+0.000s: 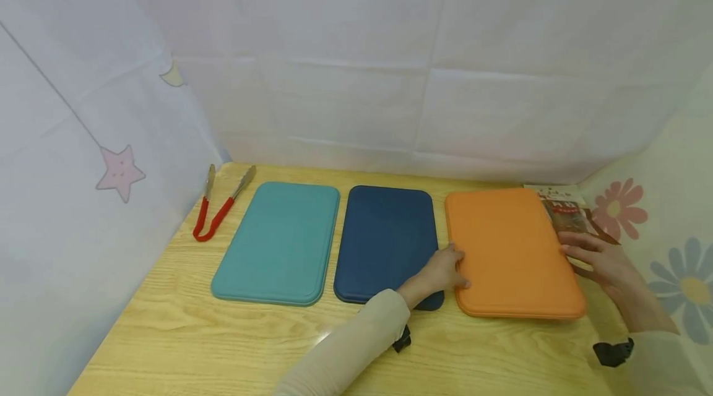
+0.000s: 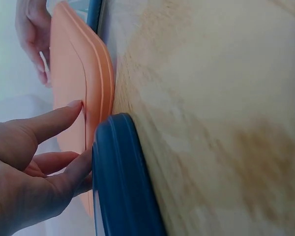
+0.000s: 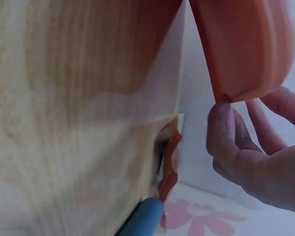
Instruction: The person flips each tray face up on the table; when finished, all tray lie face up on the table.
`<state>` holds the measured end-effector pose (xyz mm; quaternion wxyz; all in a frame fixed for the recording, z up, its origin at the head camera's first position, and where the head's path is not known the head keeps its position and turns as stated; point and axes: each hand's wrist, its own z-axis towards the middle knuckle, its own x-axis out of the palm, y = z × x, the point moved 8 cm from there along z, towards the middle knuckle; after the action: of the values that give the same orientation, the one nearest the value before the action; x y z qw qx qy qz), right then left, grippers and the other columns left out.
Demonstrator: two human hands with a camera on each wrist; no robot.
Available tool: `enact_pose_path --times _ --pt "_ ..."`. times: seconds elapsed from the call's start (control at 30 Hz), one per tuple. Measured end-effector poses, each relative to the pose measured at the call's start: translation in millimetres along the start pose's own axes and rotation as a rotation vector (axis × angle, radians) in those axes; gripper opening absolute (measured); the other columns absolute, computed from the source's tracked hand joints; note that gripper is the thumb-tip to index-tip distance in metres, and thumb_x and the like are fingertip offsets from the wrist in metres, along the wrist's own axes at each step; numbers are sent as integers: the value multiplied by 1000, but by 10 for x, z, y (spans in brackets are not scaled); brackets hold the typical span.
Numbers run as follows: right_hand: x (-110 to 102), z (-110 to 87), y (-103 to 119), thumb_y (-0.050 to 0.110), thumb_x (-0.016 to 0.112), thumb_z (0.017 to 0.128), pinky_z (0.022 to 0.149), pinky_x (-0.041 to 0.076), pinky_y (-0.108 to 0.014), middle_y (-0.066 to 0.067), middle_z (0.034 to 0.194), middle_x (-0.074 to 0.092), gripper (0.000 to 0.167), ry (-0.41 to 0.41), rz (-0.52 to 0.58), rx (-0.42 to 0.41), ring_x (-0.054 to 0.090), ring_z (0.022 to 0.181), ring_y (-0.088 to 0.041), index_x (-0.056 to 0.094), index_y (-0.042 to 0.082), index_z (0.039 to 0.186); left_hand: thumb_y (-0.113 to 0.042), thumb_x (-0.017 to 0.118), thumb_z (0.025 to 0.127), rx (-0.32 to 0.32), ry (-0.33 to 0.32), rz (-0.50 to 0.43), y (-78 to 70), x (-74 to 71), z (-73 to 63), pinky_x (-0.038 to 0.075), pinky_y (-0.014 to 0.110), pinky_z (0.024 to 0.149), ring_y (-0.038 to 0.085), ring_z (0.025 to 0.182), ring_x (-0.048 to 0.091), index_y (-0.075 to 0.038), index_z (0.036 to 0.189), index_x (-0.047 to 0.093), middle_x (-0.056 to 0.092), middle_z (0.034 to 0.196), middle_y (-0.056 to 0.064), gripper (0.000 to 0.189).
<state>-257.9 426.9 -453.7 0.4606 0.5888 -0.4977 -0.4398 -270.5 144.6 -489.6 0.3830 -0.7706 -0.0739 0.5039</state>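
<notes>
An orange flat rectangular tray-like piece with rounded corners and a stepped rim lies at the right of the head view. My left hand grips its left edge, with the thumb at the rim and the fingers low between it and a dark blue piece of like shape. At the right edge my right hand pinches the rim between thumb and fingers. That side is tilted up off the table in the right wrist view. What lies under the orange piece is hidden.
A teal piece of like shape lies left of the blue one. Red-handled tongs rest spread at the far left. A printed package sits partly behind the orange piece. Patterned cloth surrounds the wooden table.
</notes>
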Motion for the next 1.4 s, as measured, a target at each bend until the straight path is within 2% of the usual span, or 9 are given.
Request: enact_pose_path --times 0.27,0.47,0.8,0.87,1.0,1.03,1.17,1.27,1.4 --pt "100 33 442 -4 55 95 77 54 -20 13 112 66 38 45 24 -126 65 95 -4 64 18 124 -24 77 85 30 9 -88 21 -67 0 36 26 106 26 140 31 -9 146 43 28 154 16 71" --pt "133 66 597 -3 54 96 79 54 -23 15 122 60 47 79 -87 -113 61 103 -2 51 14 140 -22 78 83 33 -37 -178 56 -99 7 34 25 108 21 140 32 -10 145 45 34 152 13 70" --pt "329 78 761 0 46 101 84 53 -29 18 133 50 61 259 -195 -101 55 113 0 23 14 155 -23 73 88 30 -108 -316 119 -145 -50 43 24 99 21 137 38 -12 138 55 43 147 10 54" --pt "372 89 816 0 46 101 83 54 -30 19 133 51 60 268 -175 -96 55 113 0 25 16 155 -24 71 89 41 -112 -367 118 -157 -73 49 24 90 20 135 40 -11 138 55 43 147 10 53" --pt "512 95 946 -6 42 100 85 54 -35 12 134 55 57 346 -4 -110 59 114 -9 30 13 153 -29 67 92 78 -112 -408 93 -158 -143 52 18 77 17 127 49 -9 140 51 45 146 7 55" --pt "556 93 980 -8 40 100 86 54 -36 8 134 56 56 378 44 -118 60 114 -12 31 12 152 -32 65 93 89 -112 -399 81 -156 -172 51 18 77 17 121 55 -10 142 50 47 145 6 56" --pt "732 73 1081 -13 34 100 89 52 -37 -1 135 57 58 476 141 -139 59 116 -17 30 10 152 -45 60 93 141 -85 -326 4 -119 -331 43 23 98 15 130 47 -12 148 40 41 149 2 67" --pt "826 51 1129 -14 34 99 89 52 -37 -5 129 59 58 492 173 -142 60 114 -18 35 11 151 -53 59 91 167 -17 -329 -63 -42 -470 32 29 110 13 141 29 -20 153 30 29 155 -5 75" --pt "925 32 1180 -11 34 100 90 52 -36 -2 131 58 56 498 151 -138 60 115 -17 33 11 151 -52 66 86 215 41 -343 -149 47 -627 29 32 112 12 143 23 -34 155 16 18 157 -12 86"
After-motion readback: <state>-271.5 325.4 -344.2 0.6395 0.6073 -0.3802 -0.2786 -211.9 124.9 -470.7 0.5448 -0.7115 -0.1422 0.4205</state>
